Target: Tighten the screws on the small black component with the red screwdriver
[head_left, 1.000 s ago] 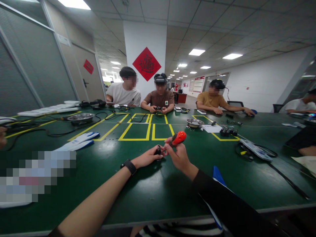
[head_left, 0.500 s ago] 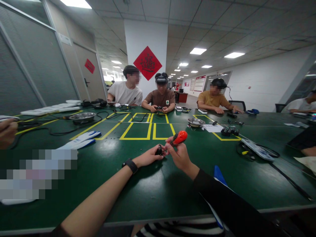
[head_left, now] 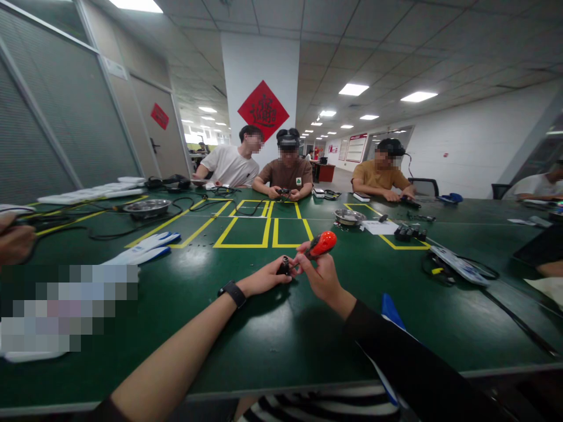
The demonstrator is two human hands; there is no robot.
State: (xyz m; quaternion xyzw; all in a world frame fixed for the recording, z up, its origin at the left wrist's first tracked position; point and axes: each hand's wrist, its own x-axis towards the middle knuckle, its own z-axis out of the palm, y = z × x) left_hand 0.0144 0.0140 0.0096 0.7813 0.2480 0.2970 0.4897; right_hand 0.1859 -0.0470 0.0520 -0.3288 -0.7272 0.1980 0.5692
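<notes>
Inside the worktop's near edge [head_left: 211, 398], your right hand [head_left: 325, 275] grips a red-handled screwdriver [head_left: 325, 241]; your left hand [head_left: 265, 281] pinches a black, metal-topped cylinder [head_left: 284, 268].

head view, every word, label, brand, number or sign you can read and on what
Nothing is clear enough to quote.
Large red diamond sign on the white pillar: dark characters, unclear.
Small red sign on the door: too small.
Framed board: too small.
Orange-handled tool: no readable text.

Around the view's centre: red diamond sign [head_left: 263, 111] at twelve o'clock, lit ceiling panel [head_left: 419, 97] at two, metal bowl [head_left: 147, 206] at nine.
</notes>
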